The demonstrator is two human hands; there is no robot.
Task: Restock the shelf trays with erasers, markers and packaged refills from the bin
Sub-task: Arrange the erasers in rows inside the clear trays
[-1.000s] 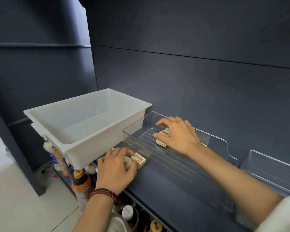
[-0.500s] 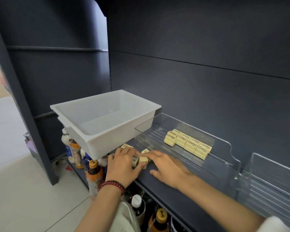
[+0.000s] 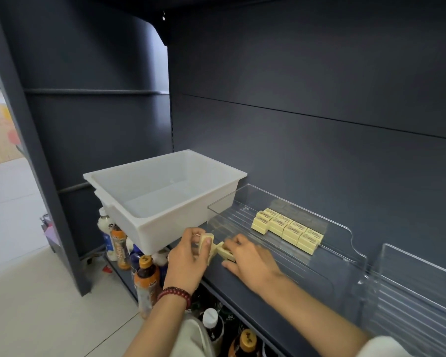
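Note:
A white bin (image 3: 165, 186) stands on the dark shelf (image 3: 245, 292), and nothing shows inside it. To its right lies a clear tray (image 3: 327, 256) with two neat rows of cream erasers (image 3: 287, 229) at its back. In front of the tray's left end, my left hand (image 3: 188, 258) grips a few cream erasers (image 3: 207, 239), fingers curled round them. My right hand (image 3: 250, 261) pinches another eraser (image 3: 225, 251) right beside the left hand's erasers.
A second clear tray (image 3: 420, 289) stands at the far right. Below the shelf, bottles (image 3: 147, 282) with orange and white caps crowd the lower level. Light floor tiles (image 3: 23, 292) spread out to the left.
My right hand left the tray, where it had set erasers in the rows, and came to the erasers at my left hand. The view has shifted left and up.

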